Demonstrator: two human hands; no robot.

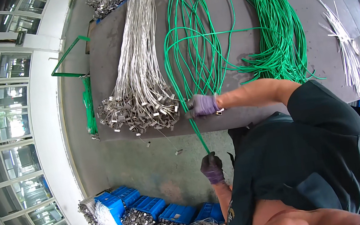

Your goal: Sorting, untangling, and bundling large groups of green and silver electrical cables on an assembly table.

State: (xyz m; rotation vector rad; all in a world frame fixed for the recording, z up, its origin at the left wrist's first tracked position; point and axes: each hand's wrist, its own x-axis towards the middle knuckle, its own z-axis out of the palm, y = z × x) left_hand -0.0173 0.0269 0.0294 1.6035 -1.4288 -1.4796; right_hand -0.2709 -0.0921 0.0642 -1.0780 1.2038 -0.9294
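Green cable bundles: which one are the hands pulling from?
The looser left bundle of green cables: its strands run down to both gloved hands, upper and lower. The dense right bundle lies untouched.

The cords (196, 39) on the grey surface (304, 8) are bright green. The wires (140, 67) near its left edge are shiny silver. Both gloves, left (212, 167) and right (203, 105), are purple. The bins (152, 206) on the floor are blue. The shirt (301, 164) is dark green.
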